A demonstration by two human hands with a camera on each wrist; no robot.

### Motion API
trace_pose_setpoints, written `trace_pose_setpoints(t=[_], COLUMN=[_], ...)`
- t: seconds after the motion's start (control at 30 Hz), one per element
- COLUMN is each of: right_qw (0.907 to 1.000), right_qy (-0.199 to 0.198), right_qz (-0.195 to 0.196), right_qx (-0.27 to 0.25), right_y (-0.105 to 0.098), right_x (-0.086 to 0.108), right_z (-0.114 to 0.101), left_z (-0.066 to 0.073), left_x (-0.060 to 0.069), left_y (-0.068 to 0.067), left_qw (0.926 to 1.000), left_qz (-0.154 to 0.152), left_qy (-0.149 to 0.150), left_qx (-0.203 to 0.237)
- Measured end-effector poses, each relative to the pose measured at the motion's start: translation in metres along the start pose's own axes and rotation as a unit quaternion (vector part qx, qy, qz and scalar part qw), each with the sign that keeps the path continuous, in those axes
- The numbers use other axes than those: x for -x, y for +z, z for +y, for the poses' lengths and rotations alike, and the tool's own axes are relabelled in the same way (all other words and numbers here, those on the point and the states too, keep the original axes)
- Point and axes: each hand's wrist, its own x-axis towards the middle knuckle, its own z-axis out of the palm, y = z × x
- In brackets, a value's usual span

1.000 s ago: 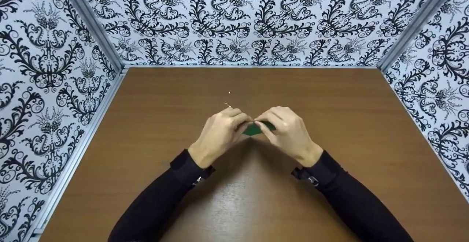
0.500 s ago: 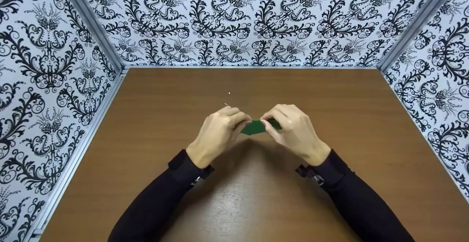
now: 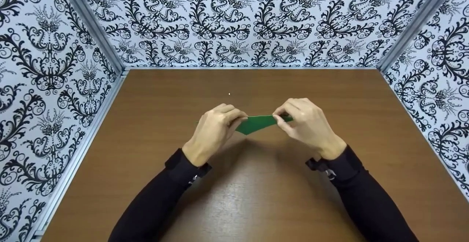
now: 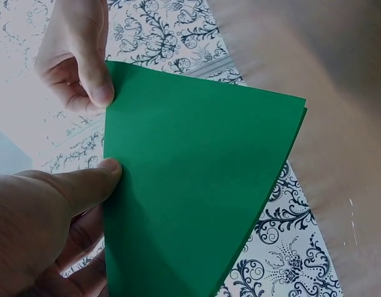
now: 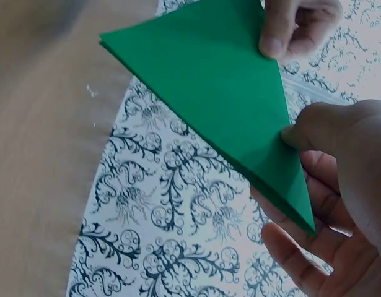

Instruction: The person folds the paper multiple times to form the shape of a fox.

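Note:
A sheet of green paper (image 3: 256, 123), folded into a triangle, is held up above the table between my two hands. Thumb and fingertips of my left hand (image 3: 214, 129) pinch its long straight edge. Farther along that same edge, my right hand (image 3: 309, 125) pinches it between thumb and fingers. In the left wrist view, the paper (image 4: 190, 161) fills the middle, its layers slightly apart at the corner. The right wrist view shows the paper (image 5: 202, 86) with one pointed end beside my right fingers (image 5: 283, 247).
The brown wooden table (image 3: 253, 198) extends around both forearms. White walls with black scrollwork (image 3: 234, 22) enclose it at the back and sides, with grey metal rails (image 3: 91, 26) at the corners. A small bright spot (image 3: 229, 94) shows on the tabletop beyond the hands.
My right hand has slid to the right along the paper's edge, and my left has shifted slightly left. The gap between them has widened, exposing more green paper.

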Motion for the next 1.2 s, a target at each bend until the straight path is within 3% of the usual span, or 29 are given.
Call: trace_pose_setpoints(t=[0.7,1.2], right_qw=[0.9987,0.9964], right_qy=[0.01,0.063], right_qz=[-0.045,-0.053], right_qx=[-0.02,-0.021], right_y=[-0.024,-0.043], right_x=[0.003,0.008], right_z=[0.012,0.024], left_z=[-0.002,-0.01], left_x=[0.0,0.0], left_y=[-0.003,-0.01], left_qw=[0.9999,0.9996], left_qz=[0.009,0.025], left_qy=[0.01,0.001], left_qx=[0.003,-0.01])
